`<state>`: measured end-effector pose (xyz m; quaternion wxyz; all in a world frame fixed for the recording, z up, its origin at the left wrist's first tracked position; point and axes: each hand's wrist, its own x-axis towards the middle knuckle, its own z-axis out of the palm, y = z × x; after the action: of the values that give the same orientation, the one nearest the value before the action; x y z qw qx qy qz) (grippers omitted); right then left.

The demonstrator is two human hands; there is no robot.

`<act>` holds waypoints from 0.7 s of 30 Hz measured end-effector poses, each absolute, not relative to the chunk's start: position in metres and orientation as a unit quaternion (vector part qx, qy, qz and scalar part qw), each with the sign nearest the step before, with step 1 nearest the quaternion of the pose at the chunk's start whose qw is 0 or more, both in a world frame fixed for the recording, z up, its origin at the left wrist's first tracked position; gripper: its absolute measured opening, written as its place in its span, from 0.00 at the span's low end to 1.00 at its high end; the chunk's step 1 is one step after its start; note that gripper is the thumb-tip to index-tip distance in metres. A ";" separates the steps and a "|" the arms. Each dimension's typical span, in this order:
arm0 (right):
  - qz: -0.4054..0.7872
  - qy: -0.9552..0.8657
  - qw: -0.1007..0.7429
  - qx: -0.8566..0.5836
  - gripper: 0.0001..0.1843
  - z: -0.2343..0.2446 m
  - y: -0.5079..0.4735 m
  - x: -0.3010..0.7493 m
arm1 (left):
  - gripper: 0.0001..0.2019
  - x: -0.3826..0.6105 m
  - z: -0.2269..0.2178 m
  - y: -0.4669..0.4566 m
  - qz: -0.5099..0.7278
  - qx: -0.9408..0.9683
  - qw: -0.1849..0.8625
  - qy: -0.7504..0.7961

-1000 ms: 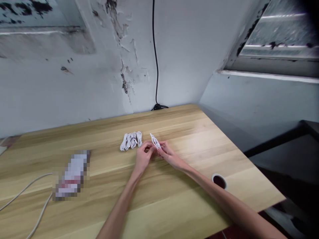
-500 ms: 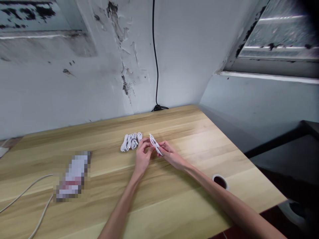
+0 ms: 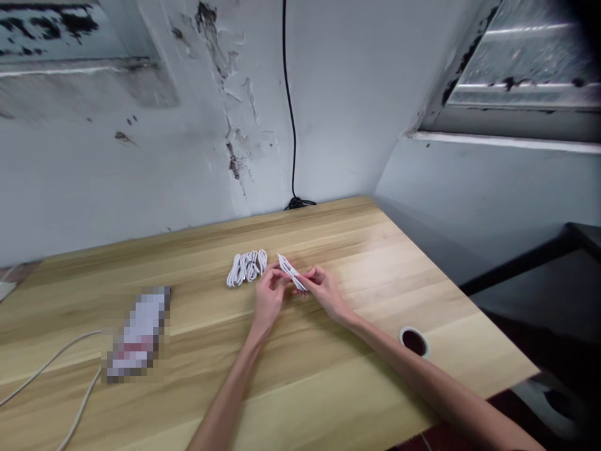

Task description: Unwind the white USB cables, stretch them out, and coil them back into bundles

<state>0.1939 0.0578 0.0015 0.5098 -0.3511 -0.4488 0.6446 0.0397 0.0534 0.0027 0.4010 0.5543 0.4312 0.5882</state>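
Note:
Both my hands meet over the middle of a light wooden table [image 3: 328, 388]. Between them is a small coiled white cable [image 3: 291, 273], tilted up to the left. My left hand [image 3: 268, 295] pinches its lower end with fingers closed. My right hand [image 3: 325, 290] pinches it from the right, fingers also closed. Just left of my hands, a pile of several coiled white cables [image 3: 246, 266] lies on the tabletop, apart from the held one.
A blurred-out flat object [image 3: 138, 333] lies at the left. Pale cables [image 3: 56, 382] trail off the front left. A round cable hole [image 3: 414, 341] sits near the table's right edge. A black cord [image 3: 292, 125] hangs down the peeling wall to the back edge.
The held cable has tipped a little lower and more level between my fingers. My hands have stayed in nearly the same spot.

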 end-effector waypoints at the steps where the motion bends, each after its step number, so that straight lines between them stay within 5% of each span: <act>1: 0.644 -0.447 0.513 -0.350 0.21 0.003 0.058 0.195 | 0.08 0.040 0.002 0.053 0.589 0.553 0.400 0.433; 7: 0.627 -0.476 0.517 -0.337 0.16 0.007 0.058 0.197 | 0.09 0.039 0.000 0.054 0.584 0.551 0.389 0.452; 21: 0.610 -0.462 0.526 -0.371 0.23 0.004 0.057 0.195 | 0.13 0.036 0.001 0.056 0.591 0.554 0.322 0.490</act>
<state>0.1954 0.0573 0.0038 0.5264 -0.3710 -0.4618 0.6099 0.0358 0.0563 0.0007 0.3224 0.5543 0.4900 0.5906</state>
